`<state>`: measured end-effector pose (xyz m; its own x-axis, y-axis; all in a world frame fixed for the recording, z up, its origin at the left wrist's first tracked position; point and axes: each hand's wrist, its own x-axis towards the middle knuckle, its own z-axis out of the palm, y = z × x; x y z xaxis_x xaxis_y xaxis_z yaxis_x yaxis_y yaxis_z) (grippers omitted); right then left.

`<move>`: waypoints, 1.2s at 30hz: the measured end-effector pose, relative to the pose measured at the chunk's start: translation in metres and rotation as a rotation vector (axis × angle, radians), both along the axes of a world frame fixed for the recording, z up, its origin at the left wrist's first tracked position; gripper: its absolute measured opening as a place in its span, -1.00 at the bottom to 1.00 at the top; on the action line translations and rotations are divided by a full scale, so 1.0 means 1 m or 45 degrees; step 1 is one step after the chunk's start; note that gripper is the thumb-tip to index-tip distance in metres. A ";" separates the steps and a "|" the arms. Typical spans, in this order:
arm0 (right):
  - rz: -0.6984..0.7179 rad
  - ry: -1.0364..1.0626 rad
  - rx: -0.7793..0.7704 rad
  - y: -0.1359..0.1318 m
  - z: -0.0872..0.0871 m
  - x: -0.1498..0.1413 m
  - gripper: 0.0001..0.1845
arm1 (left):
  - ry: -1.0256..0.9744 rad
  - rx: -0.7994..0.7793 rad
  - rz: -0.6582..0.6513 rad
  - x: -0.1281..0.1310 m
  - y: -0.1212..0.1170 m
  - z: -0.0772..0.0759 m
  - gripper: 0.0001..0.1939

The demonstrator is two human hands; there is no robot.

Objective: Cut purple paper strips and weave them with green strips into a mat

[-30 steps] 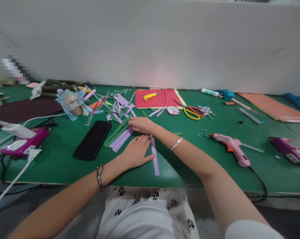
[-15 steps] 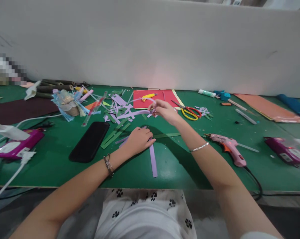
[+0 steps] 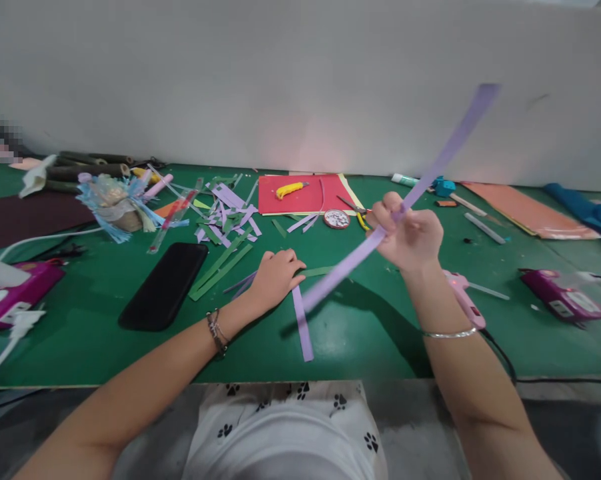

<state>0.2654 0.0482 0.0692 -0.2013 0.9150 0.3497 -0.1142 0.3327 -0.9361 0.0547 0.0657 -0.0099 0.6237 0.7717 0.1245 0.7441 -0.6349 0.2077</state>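
Observation:
My right hand [image 3: 405, 233] is raised over the right part of the table, its fingers closed around a long purple paper strip [image 3: 353, 257]. One end of that strip points up against the wall panel, while the other slants down over the table, slightly blurred. My left hand [image 3: 276, 279] rests on the green tabletop with its fingers laid over crossing paper strips. From under it come a purple strip [image 3: 302, 327] towards the front edge, a green strip [image 3: 318, 272] to the right and purple ends to the left. Where they cross is hidden.
Left of my hands lie a black phone [image 3: 164, 287] and a pile of paper scraps [image 3: 225, 210]. Behind are a yellow cutter [image 3: 289, 191] on red paper [image 3: 275, 207] and a round tin [image 3: 336, 219]. A pink glue gun [image 3: 463, 293] sits right, partly behind my forearm.
My right hand has moved right and up, carrying the purple strip away from the scrap pile. My left hand stays on the strips. The view has shifted slightly.

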 end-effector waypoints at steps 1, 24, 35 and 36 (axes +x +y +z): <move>0.009 -0.018 -0.008 -0.001 -0.001 0.001 -0.65 | -0.005 -0.027 0.002 0.000 0.000 0.001 -0.83; 0.410 0.118 0.026 -0.001 -0.028 0.011 -0.70 | -0.061 -0.084 -0.012 0.002 -0.001 -0.001 -0.97; 0.188 0.001 -0.082 -0.003 -0.027 0.009 -0.57 | 0.130 0.224 -0.173 -0.002 -0.001 -0.002 -0.85; 0.197 0.022 -0.082 -0.002 -0.028 0.009 -0.58 | 0.134 0.219 -0.178 -0.002 -0.001 -0.001 -0.85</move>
<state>0.2748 0.0457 0.0416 -0.3360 0.8942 0.2958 -0.1756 0.2491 -0.9524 0.0527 0.0649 -0.0112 0.7395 0.6499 0.1755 0.6583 -0.7526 0.0133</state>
